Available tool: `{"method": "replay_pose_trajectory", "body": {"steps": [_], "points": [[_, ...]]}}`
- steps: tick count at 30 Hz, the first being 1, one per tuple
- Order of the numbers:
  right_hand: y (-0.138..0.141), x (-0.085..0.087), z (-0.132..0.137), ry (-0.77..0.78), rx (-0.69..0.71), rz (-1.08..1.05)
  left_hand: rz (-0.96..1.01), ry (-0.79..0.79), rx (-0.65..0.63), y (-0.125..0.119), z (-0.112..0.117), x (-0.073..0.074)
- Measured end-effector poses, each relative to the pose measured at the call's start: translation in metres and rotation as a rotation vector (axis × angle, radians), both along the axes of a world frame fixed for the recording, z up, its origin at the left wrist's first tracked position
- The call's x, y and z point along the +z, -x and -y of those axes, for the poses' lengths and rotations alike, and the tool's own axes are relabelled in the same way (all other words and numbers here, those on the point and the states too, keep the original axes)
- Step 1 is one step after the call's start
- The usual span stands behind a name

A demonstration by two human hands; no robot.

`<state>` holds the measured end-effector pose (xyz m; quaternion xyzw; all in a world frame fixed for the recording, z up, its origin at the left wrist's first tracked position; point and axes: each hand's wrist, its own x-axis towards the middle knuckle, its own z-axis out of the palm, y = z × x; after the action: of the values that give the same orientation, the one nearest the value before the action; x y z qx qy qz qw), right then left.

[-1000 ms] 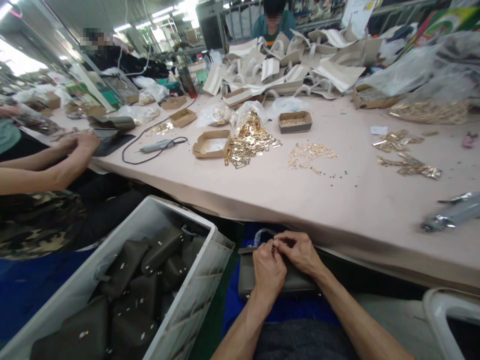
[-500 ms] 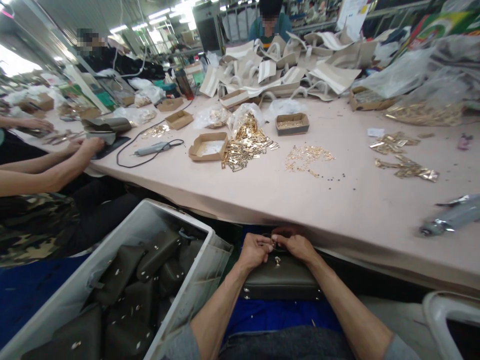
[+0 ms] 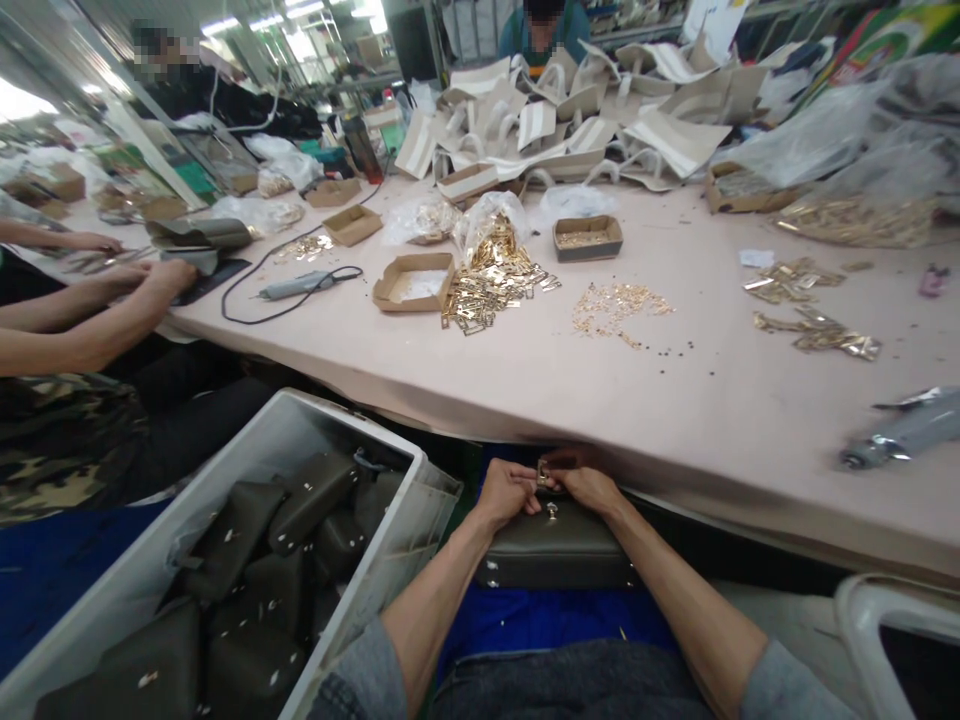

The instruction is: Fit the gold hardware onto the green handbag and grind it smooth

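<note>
A dark olive leather bag (image 3: 559, 550) lies on my lap over a blue cloth (image 3: 547, 620), just under the table edge. My left hand (image 3: 506, 492) and my right hand (image 3: 589, 485) meet at the bag's top edge, both with fingers pinched around a small gold metal fitting (image 3: 541, 470). A second gold stud (image 3: 551, 511) shows on the bag's face below them.
A white bin (image 3: 315, 425) holding several olive bags stands at my left. On the pink table (image 3: 525, 380) lie gold clasps (image 3: 491, 280), small gold parts (image 3: 619, 305), cardboard trays (image 3: 412, 282), a corded tool (image 3: 300, 286) and a silver tool (image 3: 904, 430). A co-worker's arms (image 3: 82, 325) work at left.
My hands moved up from the bag's middle to its top edge near the table. The bag's face with its stud came into view, and the view shifted slightly.
</note>
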<state>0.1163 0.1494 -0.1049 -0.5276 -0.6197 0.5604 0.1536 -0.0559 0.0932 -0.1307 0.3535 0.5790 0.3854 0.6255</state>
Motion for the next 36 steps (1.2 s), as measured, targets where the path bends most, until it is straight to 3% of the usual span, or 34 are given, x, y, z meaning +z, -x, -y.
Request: {"method": "replay_pose_trajectory", "body": {"steps": [7,22,36], "points": [[0.004,-0.002,0.000,0.033,0.002,-0.031,-0.008,0.028,0.028,-0.001,0.001,-0.002],[0.003,-0.004,0.000,-0.104,0.064,0.085,-0.044,0.069,0.048,-0.001,0.002,-0.006],[0.002,0.014,0.002,-0.127,0.060,0.055,-0.062,0.079,0.059,-0.003,0.001,-0.006]]}}
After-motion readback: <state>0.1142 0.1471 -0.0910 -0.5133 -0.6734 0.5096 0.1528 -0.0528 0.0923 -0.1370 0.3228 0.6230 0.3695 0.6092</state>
